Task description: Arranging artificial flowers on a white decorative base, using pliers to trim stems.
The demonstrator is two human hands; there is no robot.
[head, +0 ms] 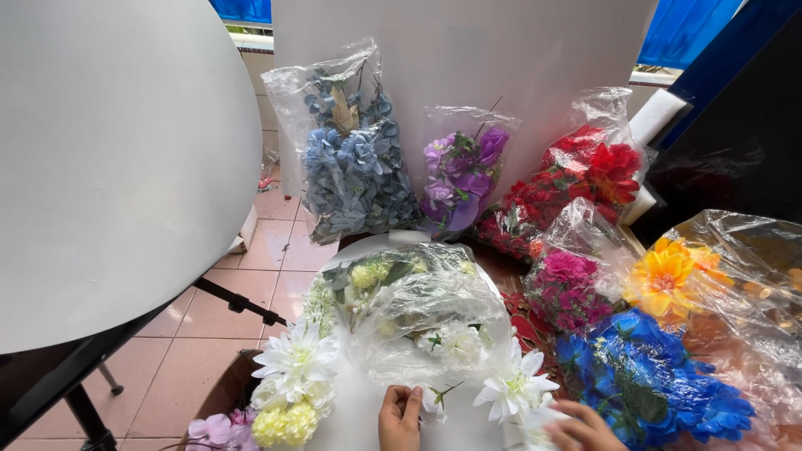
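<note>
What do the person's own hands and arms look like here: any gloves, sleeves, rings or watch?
Only the left hand and right hand show at the bottom edge. Both are bare: no gloves, no rings visible. The wrists are cut off by the frame, so sleeves or a watch cannot be told.

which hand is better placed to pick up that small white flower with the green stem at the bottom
Left. The left hand already touches the small white flower, fingertips at its petals. The right hand lies further off, beside the blue flowers, with a large white bloom between.
</note>
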